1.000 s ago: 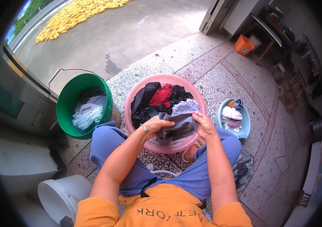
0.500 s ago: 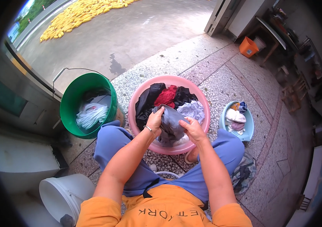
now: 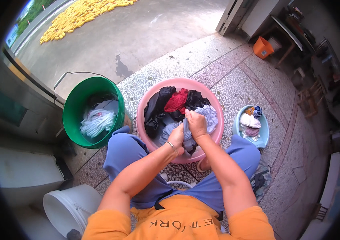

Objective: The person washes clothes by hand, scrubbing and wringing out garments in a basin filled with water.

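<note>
Over a pink basin (image 3: 145, 149) in front of me, both my hands grip one wet grey cloth (image 3: 187, 136). My left hand (image 3: 177, 138) is closed round its nearer part. Farther along, my right hand (image 3: 197, 123) makes a fist round the same cloth, close beside the left. A loose grey part hangs down into the basin. Behind my hands lie a red garment (image 3: 175, 101), black garments (image 3: 156, 108) and a pale lilac garment (image 3: 211, 118). What kind of garment the grey cloth is, I cannot tell.
To the left stands a green bucket (image 3: 70, 120) with pale wet cloth (image 3: 97, 122) inside. A small light-blue basin (image 3: 263, 138) holding small clothes is at the right. A white bucket (image 3: 60, 208) stands near left; dark patterned cloth (image 3: 261, 180) lies beside my right knee.
The grey cloth was spread between my hands; now it is bunched and gripped tightly. My right hand has moved inward and up, my left hand down toward me.
</note>
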`<move>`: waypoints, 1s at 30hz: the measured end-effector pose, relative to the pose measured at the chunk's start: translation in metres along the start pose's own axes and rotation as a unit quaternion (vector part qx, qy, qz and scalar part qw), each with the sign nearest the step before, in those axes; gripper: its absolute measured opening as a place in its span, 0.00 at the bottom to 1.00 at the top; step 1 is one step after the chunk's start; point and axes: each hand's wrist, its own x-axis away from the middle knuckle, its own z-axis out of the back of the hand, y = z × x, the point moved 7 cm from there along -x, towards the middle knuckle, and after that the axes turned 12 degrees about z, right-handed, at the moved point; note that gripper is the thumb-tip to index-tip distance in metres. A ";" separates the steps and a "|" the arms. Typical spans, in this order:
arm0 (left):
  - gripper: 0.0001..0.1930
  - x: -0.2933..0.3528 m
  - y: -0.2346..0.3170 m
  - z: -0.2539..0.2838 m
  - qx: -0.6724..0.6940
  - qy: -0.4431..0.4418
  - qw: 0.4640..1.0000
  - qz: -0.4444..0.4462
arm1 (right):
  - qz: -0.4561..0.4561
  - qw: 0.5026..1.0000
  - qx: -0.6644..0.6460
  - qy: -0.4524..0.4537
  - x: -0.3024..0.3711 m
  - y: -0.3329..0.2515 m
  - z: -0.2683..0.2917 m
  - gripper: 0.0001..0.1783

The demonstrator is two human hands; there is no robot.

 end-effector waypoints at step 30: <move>0.14 -0.026 0.055 0.052 -0.164 0.132 0.978 -0.016 | -0.295 0.925 -0.236 0.041 0.034 0.119 -0.040 0.28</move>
